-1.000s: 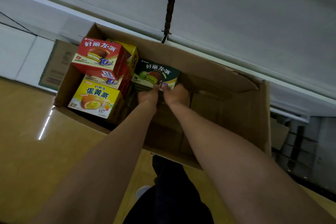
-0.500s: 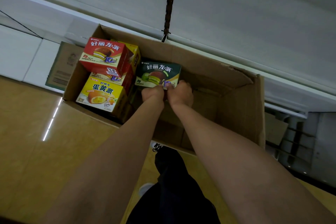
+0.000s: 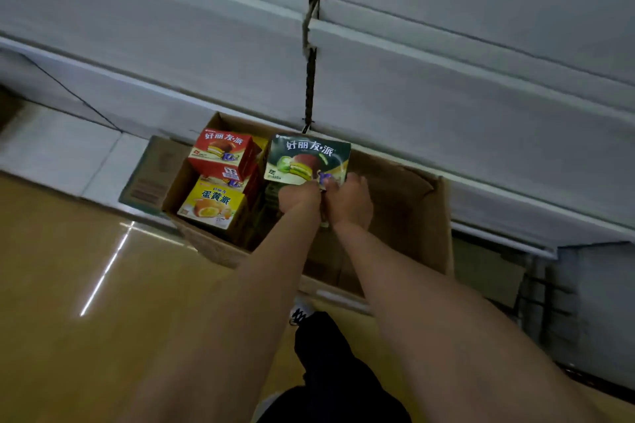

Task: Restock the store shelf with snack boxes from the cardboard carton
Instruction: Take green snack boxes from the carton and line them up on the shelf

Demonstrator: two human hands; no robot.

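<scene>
An open cardboard carton (image 3: 422, 216) stands on the floor against the shelf base. Both hands hold a dark green snack box (image 3: 307, 158) by its near edge, raised above the carton's middle. My left hand (image 3: 298, 197) grips its lower left part, and my right hand (image 3: 348, 201) grips its lower right. A red snack box (image 3: 221, 153) sits on top of the stack at the carton's left side, with a yellow snack box (image 3: 213, 204) in front of it. More boxes lie under them, mostly hidden.
White shelf boards (image 3: 446, 72) run across above the carton, split by a dark upright (image 3: 311, 86). A flattened carton (image 3: 147, 175) lies to the left. The shiny tan floor (image 3: 86, 285) fills the left. My dark trouser leg (image 3: 330, 371) is below.
Both hands have lifted the green box up out of the carton toward the shelf. The view has drawn back, so the carton looks smaller.
</scene>
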